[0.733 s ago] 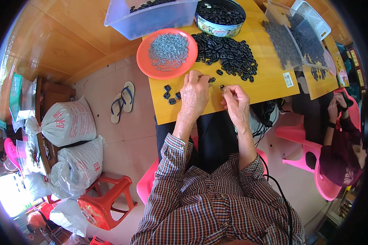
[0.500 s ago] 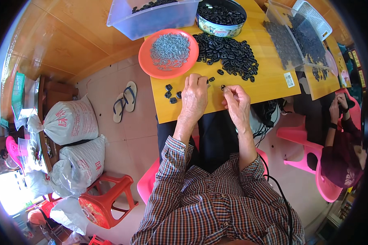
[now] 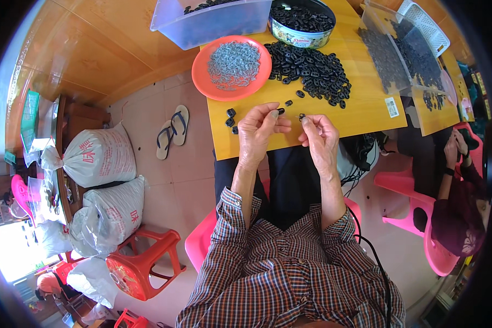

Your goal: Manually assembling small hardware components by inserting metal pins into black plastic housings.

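Over the near edge of the table [image 3: 361,123], my left hand [image 3: 255,131] pinches a small black oval piece [image 3: 281,111] between thumb and forefinger, its other fingers loosely curled. Close by on its right, my right hand [image 3: 322,138] grips another small black piece [image 3: 302,116] at its fingertips. A thin bit seems to stick out of that piece toward the left hand, too small to make out. Beyond both hands lies a pile of black oval pieces [image 3: 317,74] with holes. An orange plate [image 3: 201,82] holds many small silvery metal pins or screws [image 3: 232,63].
Several loose black pieces [image 3: 230,112] lie left of my left hand. At the back stand a clear plastic bin [image 3: 213,27] and a round tin [image 3: 300,39] of black pieces. Another clear bin [image 3: 385,60] sits at right, near a seated person's hands [image 3: 455,150].
My left hand has turned so its thumb and inner fingers show, with a black piece now plain at its fingertips. My right hand keeps its pinch. The whole view has shifted slightly.
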`<act>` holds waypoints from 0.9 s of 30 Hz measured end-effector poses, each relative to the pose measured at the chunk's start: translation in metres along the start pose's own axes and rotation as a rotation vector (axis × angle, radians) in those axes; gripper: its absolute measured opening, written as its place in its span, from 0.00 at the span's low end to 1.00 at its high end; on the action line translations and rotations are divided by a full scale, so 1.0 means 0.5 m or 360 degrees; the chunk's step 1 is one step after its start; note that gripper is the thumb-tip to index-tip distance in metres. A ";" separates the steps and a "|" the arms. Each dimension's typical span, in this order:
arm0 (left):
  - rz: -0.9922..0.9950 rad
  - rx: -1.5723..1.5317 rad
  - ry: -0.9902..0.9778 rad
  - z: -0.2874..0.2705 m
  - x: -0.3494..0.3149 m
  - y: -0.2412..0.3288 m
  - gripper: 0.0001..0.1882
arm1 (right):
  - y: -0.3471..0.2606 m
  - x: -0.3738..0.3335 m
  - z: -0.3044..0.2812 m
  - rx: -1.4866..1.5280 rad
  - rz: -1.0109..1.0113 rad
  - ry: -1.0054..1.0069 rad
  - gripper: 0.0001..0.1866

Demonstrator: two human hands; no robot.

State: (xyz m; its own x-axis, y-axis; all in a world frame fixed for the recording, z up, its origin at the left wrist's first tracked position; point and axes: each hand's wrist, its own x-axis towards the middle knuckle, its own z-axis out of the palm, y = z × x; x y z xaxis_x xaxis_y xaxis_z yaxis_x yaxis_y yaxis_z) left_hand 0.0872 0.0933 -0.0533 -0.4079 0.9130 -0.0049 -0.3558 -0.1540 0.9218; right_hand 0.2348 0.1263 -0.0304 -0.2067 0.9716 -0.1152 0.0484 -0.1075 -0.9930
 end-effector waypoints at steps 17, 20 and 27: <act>-0.0115 -0.0154 -0.0156 -0.024 -0.019 0.003 0.13 | -0.031 -0.022 0.047 0.0224 -0.0236 0.0000 0.09; -0.0132 -0.0196 -0.0146 -0.023 -0.020 0.006 0.13 | -0.032 -0.022 0.053 0.0215 -0.0238 -0.0010 0.09; -0.0102 -0.0354 -0.0085 -0.023 -0.020 -0.002 0.13 | -0.036 -0.026 0.064 0.0174 -0.0225 -0.0018 0.09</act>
State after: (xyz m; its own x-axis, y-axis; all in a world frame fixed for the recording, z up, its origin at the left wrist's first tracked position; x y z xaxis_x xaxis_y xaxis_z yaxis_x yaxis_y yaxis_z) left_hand 0.0818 0.0801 -0.0588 -0.3357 0.9413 -0.0347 -0.5583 -0.1692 0.8122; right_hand 0.2052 0.1089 -0.0116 -0.2147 0.9763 0.0260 -0.0884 0.0071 -0.9961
